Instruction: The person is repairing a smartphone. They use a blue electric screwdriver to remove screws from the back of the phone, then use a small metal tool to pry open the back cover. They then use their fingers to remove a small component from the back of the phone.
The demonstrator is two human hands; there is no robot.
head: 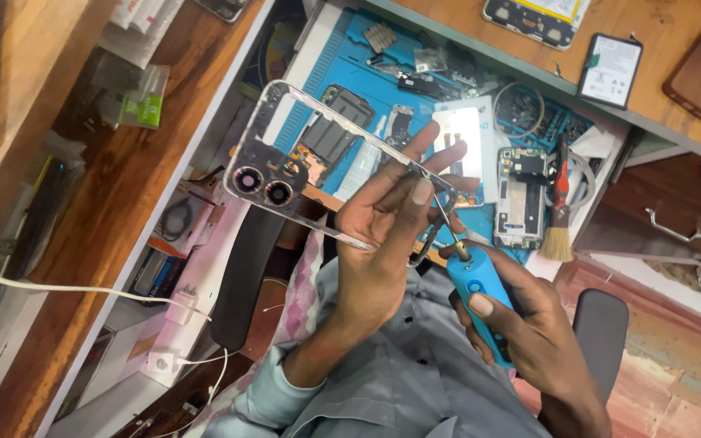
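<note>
Nearest to you, your right hand [521,320] is wrapped around the blue electric screwdriver [480,296], its thin bit [441,215] angled up to the lower edge of the phone frame [318,166]. Your left hand [387,235] is clamped on that same edge of the frame, thumb over the rim and fingers behind it, holding the frame in the air above your lap, tilted, with its 2 round camera rings [263,186] at the end away from the bit.

The frame looks stripped already: it is an open shell you can see through, with no board or screen in it. Judging by the bit's position, you are at work on a screw or fitting at that edge.

Beyond the frame lies the blue mat [415,101] on the worktop, carrying loose boards, a white back panel [458,146] and a small brush [559,227].
</note>
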